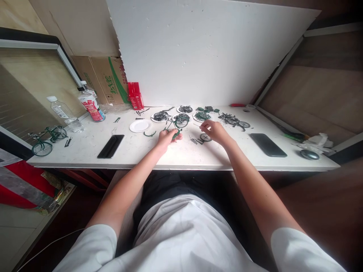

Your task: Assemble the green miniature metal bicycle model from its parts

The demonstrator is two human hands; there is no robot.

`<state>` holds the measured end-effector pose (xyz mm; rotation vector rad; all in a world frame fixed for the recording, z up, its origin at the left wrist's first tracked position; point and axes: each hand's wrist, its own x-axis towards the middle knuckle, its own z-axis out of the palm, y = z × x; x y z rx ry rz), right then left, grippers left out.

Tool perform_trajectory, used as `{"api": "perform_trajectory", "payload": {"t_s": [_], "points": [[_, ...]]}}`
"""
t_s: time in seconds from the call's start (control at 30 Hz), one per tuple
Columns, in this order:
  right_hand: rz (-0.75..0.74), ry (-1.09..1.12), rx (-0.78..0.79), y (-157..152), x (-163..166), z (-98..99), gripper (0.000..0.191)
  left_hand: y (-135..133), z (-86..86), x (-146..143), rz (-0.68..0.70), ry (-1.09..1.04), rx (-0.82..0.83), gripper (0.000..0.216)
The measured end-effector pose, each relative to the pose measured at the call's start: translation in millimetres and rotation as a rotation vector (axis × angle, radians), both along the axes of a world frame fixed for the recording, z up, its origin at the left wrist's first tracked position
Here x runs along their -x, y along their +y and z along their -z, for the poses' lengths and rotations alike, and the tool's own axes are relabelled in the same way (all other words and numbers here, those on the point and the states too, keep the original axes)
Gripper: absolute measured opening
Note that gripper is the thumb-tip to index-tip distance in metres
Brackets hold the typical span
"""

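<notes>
My left hand (166, 139) is closed on a partly built green model bicycle (181, 121), whose spoked rear wheel points away from me. The fingers hide part of its frame. To the right, my right hand (214, 132) pinches a thin rod-like piece (196, 125), too small to make out fully. Below the right fingers a small spoked wheel (205, 137) lies on the table among thin dark parts (195, 141). Left of my left hand is a curved green mudguard-like piece (149, 134).
Paper plates with bicycle parts stand behind my hands, beside a bare plate (140, 125). More dark parts (234, 120) lie to the right. A finished model bicycle (48, 139), bottles (91, 105) and a phone (110, 146) are left; another phone (268, 145) and a mouse (309, 154) are right.
</notes>
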<state>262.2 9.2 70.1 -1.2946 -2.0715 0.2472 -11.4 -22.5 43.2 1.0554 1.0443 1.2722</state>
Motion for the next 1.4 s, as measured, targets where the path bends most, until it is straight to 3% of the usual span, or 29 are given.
{"api": "perform_trajectory", "payload": {"t_s": [0.13,0.23,0.37,0.5,1.1,1.4], "points": [[0.058,0.334,-0.327,-10,31,-0.5,0.039,-1,-3.0,-2,-0.108,0.02,-0.023,0.021],[0.009,0.377,-0.412,-20,56,7.6,0.038,0,-3.5,-4,-0.119,0.029,-0.021,0.019],[-0.118,0.261,-0.394,-29,75,23.4,0.034,2,-1.8,-6,-0.116,0.026,-0.047,0.02],[-0.129,0.223,-0.397,-30,78,32.6,0.034,3,-0.5,-7,-0.094,-0.002,-0.075,0.025],[-0.11,0.249,-0.36,-27,78,37.0,0.036,4,4.9,-6,-0.04,0.045,-0.117,0.03],[-0.132,0.279,-0.423,-25,77,38.0,0.032,3,1.8,-8,-0.05,0.038,-0.097,0.03]]}}
